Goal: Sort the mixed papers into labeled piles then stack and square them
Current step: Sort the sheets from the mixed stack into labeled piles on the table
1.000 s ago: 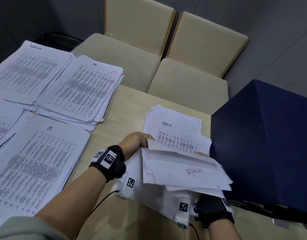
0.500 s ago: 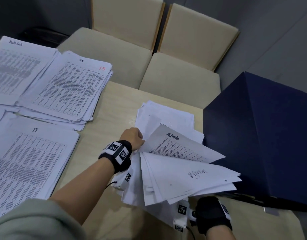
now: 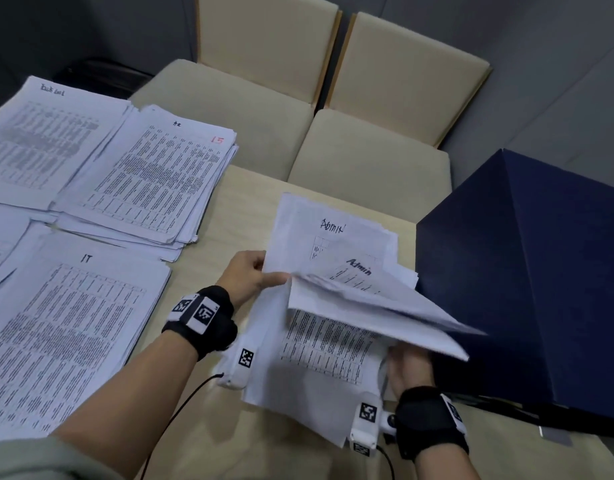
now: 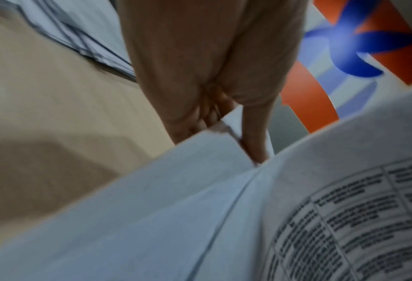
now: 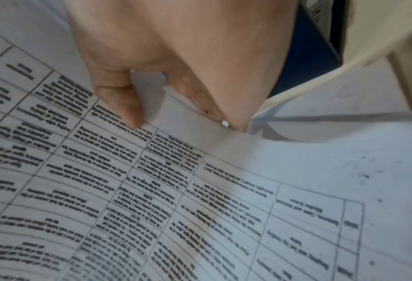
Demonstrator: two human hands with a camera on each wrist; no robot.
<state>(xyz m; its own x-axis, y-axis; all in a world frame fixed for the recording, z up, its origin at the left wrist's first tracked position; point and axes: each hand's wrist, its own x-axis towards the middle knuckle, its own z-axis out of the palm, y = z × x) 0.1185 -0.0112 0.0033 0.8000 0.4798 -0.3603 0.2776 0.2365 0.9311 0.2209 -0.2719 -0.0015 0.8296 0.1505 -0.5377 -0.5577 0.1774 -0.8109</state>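
Note:
A loose pile of white sheets headed "Admin" lies at the table's right, near me. My left hand pinches the left edge of several lifted sheets, thumb on top; in the left wrist view the left hand has its fingers curled round that paper edge. My right hand sits under the raised sheets at their near right and grips them; the right wrist view shows the right hand with paper between thumb and fingers. A printed table page lies exposed beneath.
Sorted piles lie at the left: an "IT" pile, a pile marked with a red 15, and a far-left pile. A dark blue box stands right beside the Admin pile. Two beige chairs stand behind the wooden table.
The fanned sheets have swung up and over towards the far right, uncovering a printed page beneath. My left hand has stayed at their left edge; my right hand now shows beneath them.

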